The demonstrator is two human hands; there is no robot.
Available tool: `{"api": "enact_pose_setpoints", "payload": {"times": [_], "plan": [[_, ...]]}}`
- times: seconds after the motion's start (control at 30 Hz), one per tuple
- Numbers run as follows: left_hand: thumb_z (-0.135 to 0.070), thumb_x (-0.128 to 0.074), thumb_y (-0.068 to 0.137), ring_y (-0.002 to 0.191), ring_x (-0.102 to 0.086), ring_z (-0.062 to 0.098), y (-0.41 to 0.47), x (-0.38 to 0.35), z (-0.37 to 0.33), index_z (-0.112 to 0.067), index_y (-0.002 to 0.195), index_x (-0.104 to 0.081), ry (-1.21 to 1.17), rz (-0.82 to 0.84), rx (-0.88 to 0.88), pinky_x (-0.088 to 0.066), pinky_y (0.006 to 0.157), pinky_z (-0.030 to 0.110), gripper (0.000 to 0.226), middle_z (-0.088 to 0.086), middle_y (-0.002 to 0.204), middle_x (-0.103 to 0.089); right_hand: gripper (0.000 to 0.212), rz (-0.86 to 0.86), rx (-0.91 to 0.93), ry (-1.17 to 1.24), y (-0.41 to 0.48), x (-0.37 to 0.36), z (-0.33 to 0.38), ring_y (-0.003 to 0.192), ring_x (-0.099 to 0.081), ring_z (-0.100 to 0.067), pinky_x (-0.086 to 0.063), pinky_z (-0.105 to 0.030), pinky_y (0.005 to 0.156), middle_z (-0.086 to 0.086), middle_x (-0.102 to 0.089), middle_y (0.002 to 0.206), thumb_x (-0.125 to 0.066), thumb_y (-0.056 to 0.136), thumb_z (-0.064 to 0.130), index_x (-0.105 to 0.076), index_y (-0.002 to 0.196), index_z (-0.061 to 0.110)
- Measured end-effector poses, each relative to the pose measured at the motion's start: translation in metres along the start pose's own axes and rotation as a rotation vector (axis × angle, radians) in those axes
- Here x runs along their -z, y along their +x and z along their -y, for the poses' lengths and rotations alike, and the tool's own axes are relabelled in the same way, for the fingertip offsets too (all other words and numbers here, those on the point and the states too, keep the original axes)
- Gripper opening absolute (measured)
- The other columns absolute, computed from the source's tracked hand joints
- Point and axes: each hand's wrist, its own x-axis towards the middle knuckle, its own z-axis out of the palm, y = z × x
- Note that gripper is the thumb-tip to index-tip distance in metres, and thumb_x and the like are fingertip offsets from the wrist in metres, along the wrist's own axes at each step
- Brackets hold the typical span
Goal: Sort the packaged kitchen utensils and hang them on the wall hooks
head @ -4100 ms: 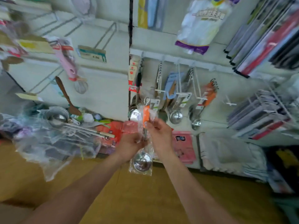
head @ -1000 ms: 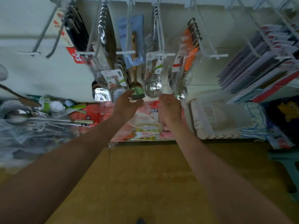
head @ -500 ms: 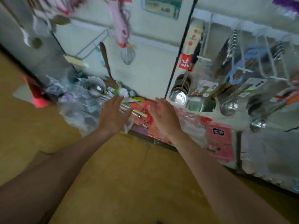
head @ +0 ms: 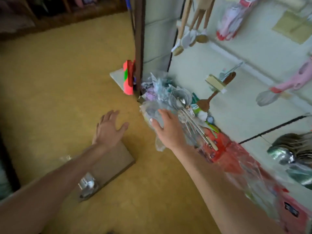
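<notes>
A heap of plastic-wrapped utensils [head: 162, 98] lies at the foot of the wall, with steel ladles [head: 181, 99] and their long handles [head: 197, 130] on top. My right hand [head: 167, 129] rests on a clear bag at the heap's near edge, fingers spread over the plastic and not closed around it. My left hand [head: 108, 129] hovers open over the yellow floor, to the left of the heap, holding nothing. On the white wall panel, a wire hook [head: 233, 68] carries a wooden spatula [head: 205, 103]. More packaged ladles [head: 287, 152] hang at the right edge.
A brown board [head: 111, 161] lies on the floor under my left forearm, with a small wrapped metal item [head: 87, 184] on it. A pink and green roll [head: 127, 78] leans at the dark upright post [head: 139, 39]. Red packs [head: 224, 149] line the wall's base. Wooden-handled tools [head: 189, 36] hang above.
The view has swung left and down from the hanging ladles to the heap. My right hand has moved onto the clear bag; my left hand has moved left, off the heap.
</notes>
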Motion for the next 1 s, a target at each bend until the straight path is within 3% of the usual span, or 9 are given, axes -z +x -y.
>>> {"api": "enact_pose_setpoints", "payload": {"times": [0.23,0.5,0.7,1.0], "plan": [[-0.047,-0.057,0.092,0.135,-0.037,0.033,-0.006,0.062,0.155,-0.015,0.146,-0.04,0.039,-0.08,0.213,-0.036,0.105,0.048,0.065,0.008,0.15,-0.041,0.065,0.178,0.126,0.01,0.05,-0.126,0.117,0.146,-0.027,-0.025,-0.025,-0.043,0.119,-0.011,-0.035,0.156,-0.042,0.099,0.054,-0.035,0.151,0.014],[-0.049,-0.054,0.093,0.138,-0.033,0.032,-0.044,0.051,0.289,-0.017,0.148,-0.037,0.018,-0.103,0.492,-0.031,0.112,0.048,0.066,0.008,0.152,-0.038,0.068,0.405,0.285,-0.06,0.056,-0.275,0.18,0.147,-0.025,-0.023,-0.025,-0.046,0.118,-0.007,-0.032,0.159,-0.038,0.099,0.058,-0.033,0.152,0.016],[-0.059,-0.046,0.093,0.143,-0.027,0.025,-0.069,0.004,0.362,-0.022,0.15,-0.032,-0.032,-0.118,0.651,-0.026,0.117,0.044,0.068,0.002,0.154,-0.035,0.066,0.593,0.353,-0.056,0.054,-0.377,0.191,0.148,-0.023,-0.02,-0.021,-0.038,0.12,-0.007,-0.031,0.159,-0.041,0.1,0.053,-0.032,0.152,0.013],[-0.048,-0.05,0.095,0.135,-0.037,0.027,-0.094,-0.125,0.423,-0.02,0.149,-0.033,-0.148,-0.019,0.847,-0.031,0.112,0.041,0.063,0.007,0.145,-0.045,0.057,0.78,0.348,-0.116,0.037,-0.509,0.134,0.141,-0.036,-0.023,-0.029,-0.035,0.113,-0.006,-0.041,0.152,-0.05,0.1,0.041,-0.039,0.148,0.013]]}}
